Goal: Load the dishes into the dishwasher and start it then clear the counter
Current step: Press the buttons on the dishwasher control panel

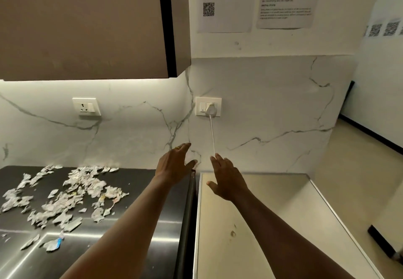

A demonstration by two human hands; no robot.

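Note:
Both my arms stretch forward over the seam between two surfaces. My left hand (174, 164) is raised with fingers straight, above the right edge of the dark steel counter (139, 217). My right hand (226, 180) is also spread flat and holds nothing, hovering over the back left corner of the white appliance top (250, 224). Its fingertips are near a thin white cable (212, 134) that hangs from a plug in the wall socket (208, 106). Several torn scraps of paper (72, 193) lie scattered over the left part of the steel counter. No dishes are in view.
A brown wall cabinet (87, 25) hangs over the counter at upper left. A second, unused socket (86, 106) is on the marble backsplash. Printed sheets (225, 3) are stuck to the wall above. Beige floor (359, 180) lies to the right of the appliance.

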